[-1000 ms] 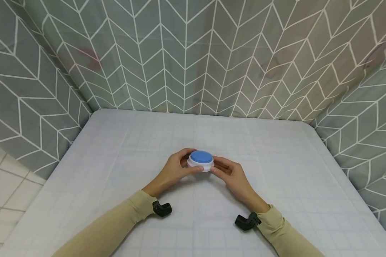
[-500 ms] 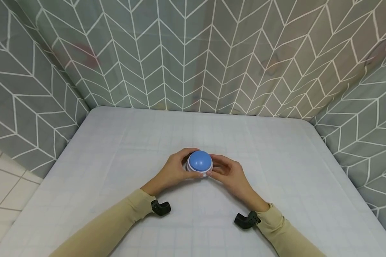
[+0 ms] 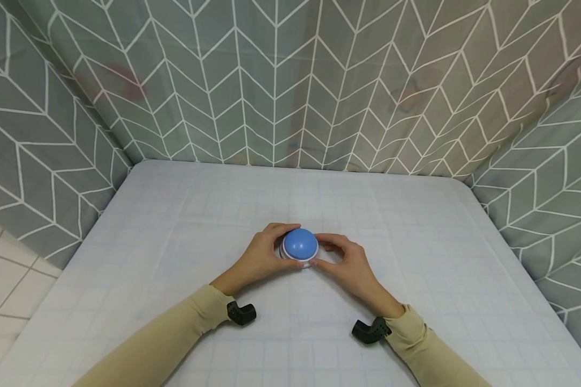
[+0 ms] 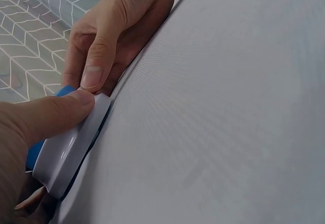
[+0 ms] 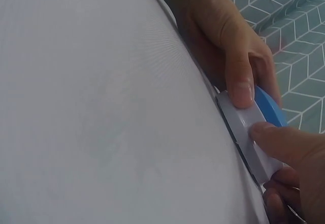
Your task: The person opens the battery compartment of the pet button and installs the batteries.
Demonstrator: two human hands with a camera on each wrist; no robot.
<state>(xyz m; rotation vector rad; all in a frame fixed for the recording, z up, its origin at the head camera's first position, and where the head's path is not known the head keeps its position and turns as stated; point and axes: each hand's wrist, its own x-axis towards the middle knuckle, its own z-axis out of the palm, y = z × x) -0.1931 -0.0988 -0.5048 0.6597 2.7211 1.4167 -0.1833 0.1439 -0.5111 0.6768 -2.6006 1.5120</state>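
A round push button with a blue dome and a white base lies between both hands near the middle of the table, dome up. My left hand grips its left side, thumb along the near rim and fingers round the far side. At the right rim, my right hand holds it between thumb and fingers. In the left wrist view the white base is at or just above the cloth, and both thumbs press its side. The right wrist view shows the base pinched the same way; its underside is hidden.
A white cloth with faint grid lines covers the table. Grey-green curtains with white chevron lines stand behind and at both sides. Pale floor tiles show at lower left. Dark wrist cameras sit at both cuffs.
The push button has tipped so its blue dome faces the head camera more and shows rounder. It sits slightly lower and left. Both hands kept their hold, with only small shifts.
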